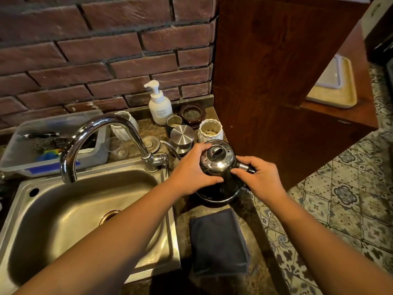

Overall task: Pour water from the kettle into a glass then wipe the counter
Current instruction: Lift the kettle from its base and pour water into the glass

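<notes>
At far left sits a clear plastic bin point(53, 145), with the steel sink point(85, 213) near you and its curved faucet point(102, 141) above. Behind the faucet stands an empty glass point(119, 147). Your left hand point(191, 171) cups the kettle point(219, 165) body; your right hand point(259, 177) grips its handle. Nearer lies a dark folded cloth point(219, 243).
</notes>
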